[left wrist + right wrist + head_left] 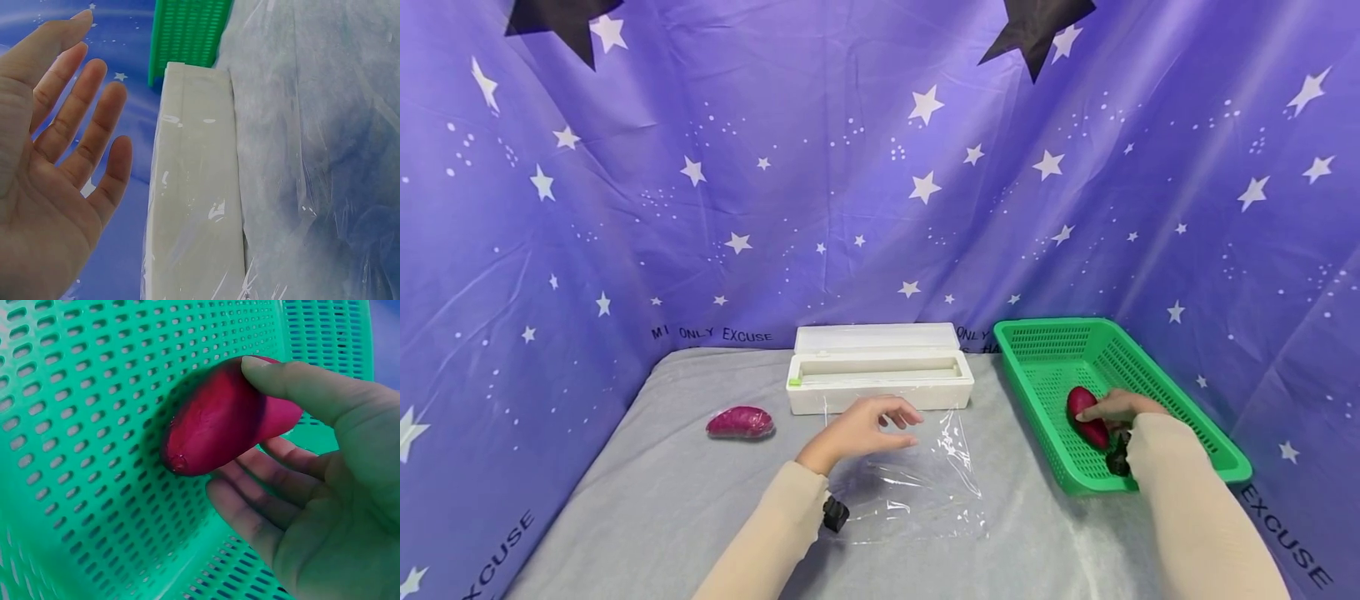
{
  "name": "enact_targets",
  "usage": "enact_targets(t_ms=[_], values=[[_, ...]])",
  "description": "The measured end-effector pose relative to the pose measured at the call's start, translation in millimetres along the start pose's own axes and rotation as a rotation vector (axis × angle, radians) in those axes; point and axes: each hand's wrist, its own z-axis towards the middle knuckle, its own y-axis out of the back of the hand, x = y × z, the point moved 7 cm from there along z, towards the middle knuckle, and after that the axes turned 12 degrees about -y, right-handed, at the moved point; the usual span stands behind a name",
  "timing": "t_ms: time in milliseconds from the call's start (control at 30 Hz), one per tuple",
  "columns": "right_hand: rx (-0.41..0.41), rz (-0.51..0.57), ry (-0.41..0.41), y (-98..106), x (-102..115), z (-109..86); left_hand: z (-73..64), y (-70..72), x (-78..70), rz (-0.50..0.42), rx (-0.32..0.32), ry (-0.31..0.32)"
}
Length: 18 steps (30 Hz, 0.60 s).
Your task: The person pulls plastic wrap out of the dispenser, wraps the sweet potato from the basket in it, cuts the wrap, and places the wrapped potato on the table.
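Observation:
Inside the green plastic basket [1060,467], my right hand [1123,406] holds a red-purple sweet potato [1086,425]. The right wrist view shows the thumb on top of the sweet potato [212,425] and the other fingers beneath it. My left hand [868,429] hovers, fingers relaxed and holding nothing, above a sheet of clear cling film [917,500]. That film stretches across the table from the front of a white cling film box [880,400], whose lid is raised. In the left wrist view, the palm [50,219] faces the camera.
Another sweet potato [740,422], covered in shiny clear film, lies left of the box on the grey cloth [647,492]. A purple star-patterned curtain [850,167] encloses the back and sides. A green slider [794,382] sits at the box's left end.

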Motion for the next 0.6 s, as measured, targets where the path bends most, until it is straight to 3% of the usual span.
enact_targets(t_ms=[433,600], values=[[0.051,0.110,0.032,7,18,-8.7,12.0,-6.4,2.1,-0.028,0.020,0.023],[0.045,0.079,0.064,10,27,-14.2,16.4,-9.6,6.4,-0.047,0.028,0.040]])
